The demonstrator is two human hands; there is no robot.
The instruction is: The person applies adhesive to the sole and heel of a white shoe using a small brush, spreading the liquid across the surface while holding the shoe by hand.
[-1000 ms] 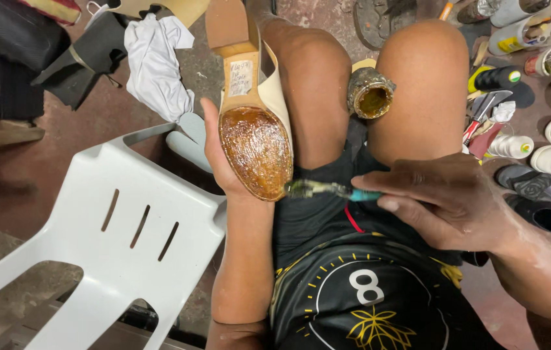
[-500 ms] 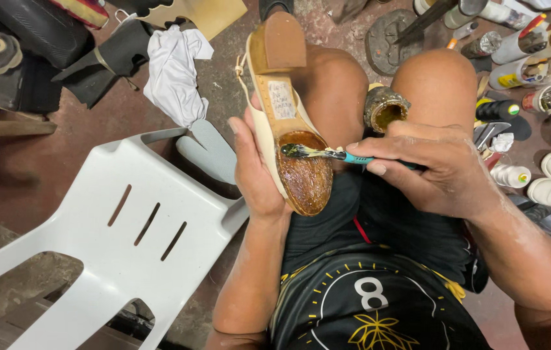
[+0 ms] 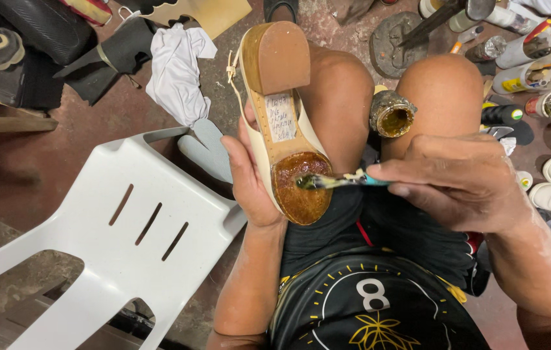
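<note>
Amber glue coats the shoe (image 3: 285, 129) forepart; left hand (image 3: 249, 181) grips the shoe, right hand (image 3: 457, 181) pinches the brush (image 3: 337, 182). Waist and heel bare.

Pale rect. handwritten label (image 3: 280, 116) on shoe sole; white/yellow bottles (image 3: 522, 71) top right.
</note>
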